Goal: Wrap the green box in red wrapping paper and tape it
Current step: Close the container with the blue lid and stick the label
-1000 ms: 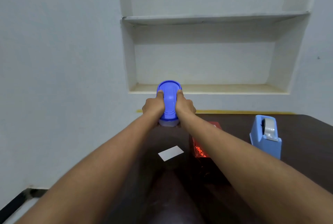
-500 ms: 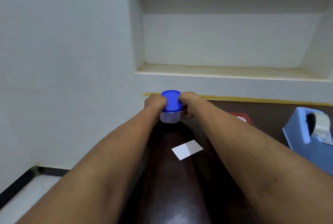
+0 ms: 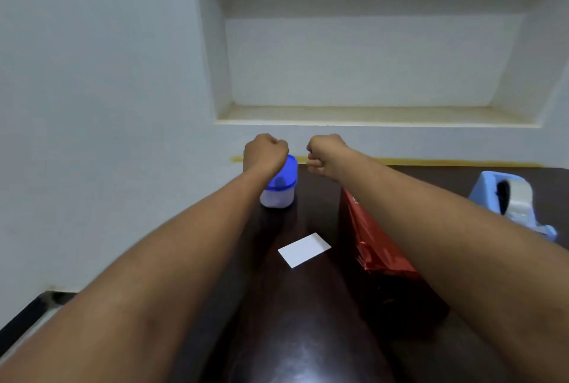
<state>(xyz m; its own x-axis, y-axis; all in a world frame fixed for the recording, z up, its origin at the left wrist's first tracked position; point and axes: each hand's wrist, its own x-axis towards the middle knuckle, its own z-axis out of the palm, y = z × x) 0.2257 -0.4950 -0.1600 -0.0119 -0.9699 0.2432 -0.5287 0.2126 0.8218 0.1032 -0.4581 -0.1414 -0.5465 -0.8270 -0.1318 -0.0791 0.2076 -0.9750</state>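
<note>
Desk [image 3: 308,336]: dark, glossy surface against a white wall. Red wrapping paper [image 3: 369,241]: shiny, creased, covering a box-shaped parcel right of centre, partly under the right forearm; green box not visible. Tape dispenser [image 3: 511,201]: pale blue plastic, far right. Container [image 3: 278,191]: round, translucent, blue lid on; contents unclear. Card [image 3: 304,249]: flat white rectangle, centre. Left hand [image 3: 265,151], right hand [image 3: 324,153]: fingers curled into fists, holding nothing.
</note>
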